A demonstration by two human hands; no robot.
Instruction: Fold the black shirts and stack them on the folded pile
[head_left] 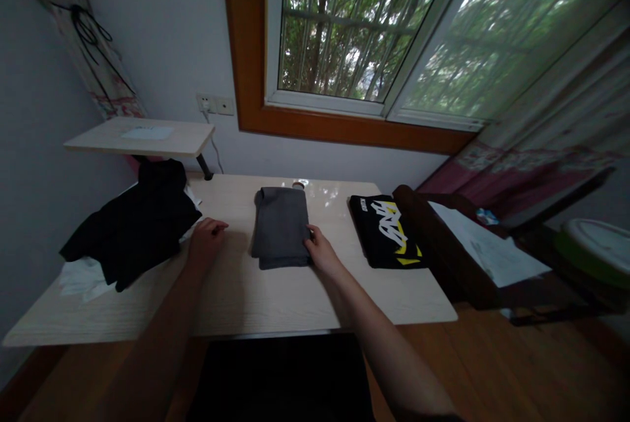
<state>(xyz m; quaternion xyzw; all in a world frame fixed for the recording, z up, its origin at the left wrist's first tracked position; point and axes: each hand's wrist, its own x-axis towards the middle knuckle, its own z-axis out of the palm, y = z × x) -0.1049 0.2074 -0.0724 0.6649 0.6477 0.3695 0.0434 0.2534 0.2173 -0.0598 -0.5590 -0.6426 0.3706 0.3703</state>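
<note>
A grey folded garment lies flat in the middle of the table, a neat rectangle with a layered near edge. My right hand is at its right side, thumb and fingers closed on the edge. To the left, apart from the grey cloth, my left hand hovers at or just above the tabletop with fingers loosely stretched and nothing in them. Beside that hand is a loose heap of black clothing, with white cloth showing from under it. At the right lies a folded black garment with white and yellow print.
The pale wooden table carries a raised shelf with a paper on it at the back left. A small round object sits behind the grey garment. A brown padded seat adjoins the table's right side. Window and wall are behind.
</note>
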